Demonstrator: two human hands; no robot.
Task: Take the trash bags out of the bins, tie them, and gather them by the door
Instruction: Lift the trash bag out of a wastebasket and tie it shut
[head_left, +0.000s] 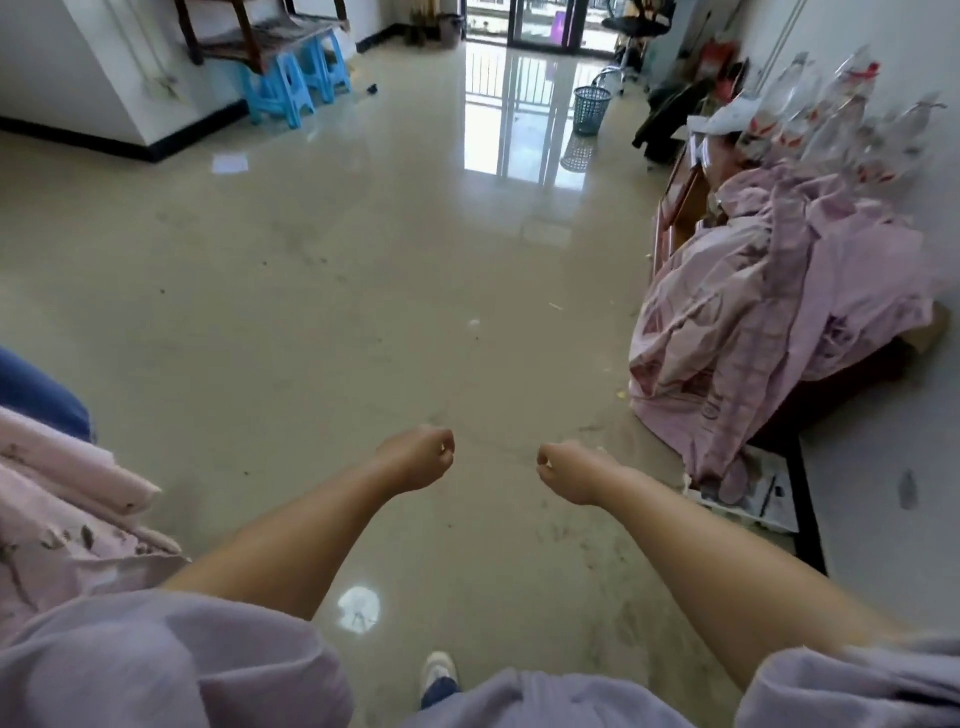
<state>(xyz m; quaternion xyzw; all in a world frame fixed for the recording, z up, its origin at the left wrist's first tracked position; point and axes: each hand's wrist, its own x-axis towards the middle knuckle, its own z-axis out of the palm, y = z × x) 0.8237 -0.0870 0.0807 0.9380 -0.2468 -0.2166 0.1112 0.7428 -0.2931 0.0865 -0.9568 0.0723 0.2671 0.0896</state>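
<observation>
A teal mesh bin (591, 110) stands far ahead on the glossy floor, near the glass balcony door (540, 23). I cannot tell whether it holds a bag. A second darker bin (450, 30) stands by the wall left of that door. My left hand (418, 457) and my right hand (563, 470) are stretched out low in front of me, a short gap between them. Both have their fingers curled into loose fists and hold nothing. No trash bag shows in either hand.
Pink bedding (769, 322) is heaped over furniture on the right, with clear plastic bottles (831, 114) behind it. More pink cloth (62, 499) lies at the left edge. Blue stools (291, 83) sit under a wooden table at far left. An office chair (634, 31) stands by the door.
</observation>
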